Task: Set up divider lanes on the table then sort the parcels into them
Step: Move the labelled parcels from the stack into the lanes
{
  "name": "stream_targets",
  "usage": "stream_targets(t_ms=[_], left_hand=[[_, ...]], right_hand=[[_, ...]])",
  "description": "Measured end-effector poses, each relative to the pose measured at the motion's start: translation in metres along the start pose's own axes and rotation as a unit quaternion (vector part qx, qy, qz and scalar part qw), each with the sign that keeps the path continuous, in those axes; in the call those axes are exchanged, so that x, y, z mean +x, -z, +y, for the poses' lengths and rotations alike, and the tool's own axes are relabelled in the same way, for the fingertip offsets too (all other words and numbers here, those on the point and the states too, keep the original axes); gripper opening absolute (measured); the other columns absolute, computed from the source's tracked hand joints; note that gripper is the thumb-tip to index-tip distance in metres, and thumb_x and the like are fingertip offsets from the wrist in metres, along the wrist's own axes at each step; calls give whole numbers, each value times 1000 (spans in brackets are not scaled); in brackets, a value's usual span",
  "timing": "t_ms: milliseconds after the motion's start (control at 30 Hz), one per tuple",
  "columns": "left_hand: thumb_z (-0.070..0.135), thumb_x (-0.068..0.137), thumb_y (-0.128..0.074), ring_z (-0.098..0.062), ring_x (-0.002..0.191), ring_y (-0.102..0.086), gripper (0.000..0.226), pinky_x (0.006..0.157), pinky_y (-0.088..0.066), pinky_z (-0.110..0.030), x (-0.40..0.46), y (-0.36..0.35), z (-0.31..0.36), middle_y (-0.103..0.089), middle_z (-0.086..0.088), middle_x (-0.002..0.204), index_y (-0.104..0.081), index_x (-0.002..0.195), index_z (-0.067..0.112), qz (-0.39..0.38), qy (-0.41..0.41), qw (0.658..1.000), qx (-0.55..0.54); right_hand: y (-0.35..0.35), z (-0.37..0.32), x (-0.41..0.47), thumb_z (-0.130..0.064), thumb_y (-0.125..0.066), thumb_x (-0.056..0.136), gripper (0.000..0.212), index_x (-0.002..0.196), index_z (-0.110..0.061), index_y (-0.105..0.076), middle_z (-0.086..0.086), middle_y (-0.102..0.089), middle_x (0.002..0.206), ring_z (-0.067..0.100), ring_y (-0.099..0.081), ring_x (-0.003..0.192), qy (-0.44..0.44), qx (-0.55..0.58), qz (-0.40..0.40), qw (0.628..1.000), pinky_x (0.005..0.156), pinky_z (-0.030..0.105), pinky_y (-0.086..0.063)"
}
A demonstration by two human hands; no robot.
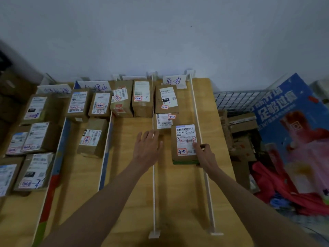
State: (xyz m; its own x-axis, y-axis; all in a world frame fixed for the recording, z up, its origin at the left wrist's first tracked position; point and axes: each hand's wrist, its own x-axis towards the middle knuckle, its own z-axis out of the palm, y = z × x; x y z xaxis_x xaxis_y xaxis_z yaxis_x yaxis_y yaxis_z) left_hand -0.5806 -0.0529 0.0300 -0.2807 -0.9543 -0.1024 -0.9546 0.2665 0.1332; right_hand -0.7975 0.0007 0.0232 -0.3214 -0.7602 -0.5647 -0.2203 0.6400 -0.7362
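A wooden table [131, 184] is split into lanes by upright dividers [154, 166], with handwritten sign cards [174, 80] at the far end. My right hand [203, 154] grips the near right corner of a brown parcel [183, 158] with a white label, lying in the rightmost lane. Two more parcels [166, 99] lie farther up that lane. My left hand [147, 145] hovers with fingers spread over the divider beside that lane, holding nothing. Several labelled parcels [92, 138] fill the lanes to the left.
A thin white divider [208, 184] bounds the right lane near the table's right edge. Beyond that edge stand a wire rack [235, 98], cardboard boxes [243, 122], a large blue printed carton [288, 125] and red bags [277, 189]. A wall is behind the table.
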Motion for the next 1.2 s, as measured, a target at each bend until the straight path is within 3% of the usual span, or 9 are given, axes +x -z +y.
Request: stream_targets(t_ms=[167, 300, 433, 567, 667, 733, 1067, 1133, 1200], left_hand=[[41, 103, -28, -20, 140, -34, 49, 120, -15, -44, 3, -14, -5, -41, -1, 151, -42, 145, 20, -27, 32, 999, 14], [42, 103, -29, -21, 141, -33, 50, 120, -15, -43, 0, -21, -21, -39, -3, 153, -40, 147, 19, -32, 57, 998, 26], [42, 102, -33, -20, 141, -34, 50, 120, -16, -44, -3, -27, -38, -41, -3, 152, -42, 146, 19, -32, 80, 996, 27], [43, 102, -33, -20, 139, -36, 50, 119, -19, -44, -6, -30, -50, -43, -2, 150, -43, 145, 19, -31, 87, 995, 40], [42, 102, -32, -20, 141, -35, 50, 120, -19, -44, -7, -30, -57, -41, -2, 152, -42, 145, 19, -32, 92, 995, 35], [42, 102, -32, -20, 140, -35, 50, 120, -19, -45, -9, -30, -60, -42, -2, 151, -43, 145, 19, -30, 92, 995, 34], [41, 101, -37, -22, 131, -45, 48, 115, -29, -46, -21, -23, -70, -52, -5, 142, -50, 139, 16, -5, 84, 995, 52], [42, 101, -37, -22, 131, -45, 48, 115, -28, -45, -23, -19, -73, -52, -4, 141, -50, 139, 16, -4, 83, 995, 57], [42, 101, -36, -22, 131, -45, 49, 115, -27, -45, -26, -14, -75, -52, -3, 141, -49, 140, 17, -5, 86, 994, 63]], right_hand=[[-24, 9, 11, -50, -50, 98, 42, 113, -10, -49, 8, -65, 105, 23, -65, 93, -10, -24, -39, 999, 82, 48, -58], [-42, 13, 22, -42, -49, 101, 39, 117, -6, -46, 7, -63, 103, 12, -61, 81, -21, -23, -77, 997, 61, 27, -49], [-58, 17, 34, -42, -47, 102, 40, 120, -6, -43, 1, -61, 97, 11, -60, 80, -34, -26, -101, 994, 62, 27, -48], [-69, 20, 40, -39, -46, 102, 38, 120, -5, -42, 7, -62, 108, 11, -59, 81, -37, -32, -102, 994, 59, 24, -45], [-75, 25, 45, -56, -47, 91, 55, 117, -7, -46, 12, -59, 116, 22, -62, 97, -34, -34, -91, 995, 75, 39, -56], [-79, 38, 57, -68, -41, 75, 74, 116, -8, -50, 12, -57, 118, 27, -60, 103, -26, -37, -83, 996, 89, 51, -55], [-87, 47, 73, -84, -32, 67, 100, 126, -7, -54, 12, -58, 122, 27, -60, 106, 2, -75, -89, 993, 91, 52, -54], [-80, 15, 48, -78, -37, 81, 92, 132, -3, -49, 14, -55, 126, 30, -58, 110, 3, -102, -75, 992, 94, 49, -51], [-74, -7, 32, -53, -40, 100, 67, 137, 2, -42, 18, -48, 132, 34, -53, 116, 37, -156, -56, 985, 95, 43, -46]])
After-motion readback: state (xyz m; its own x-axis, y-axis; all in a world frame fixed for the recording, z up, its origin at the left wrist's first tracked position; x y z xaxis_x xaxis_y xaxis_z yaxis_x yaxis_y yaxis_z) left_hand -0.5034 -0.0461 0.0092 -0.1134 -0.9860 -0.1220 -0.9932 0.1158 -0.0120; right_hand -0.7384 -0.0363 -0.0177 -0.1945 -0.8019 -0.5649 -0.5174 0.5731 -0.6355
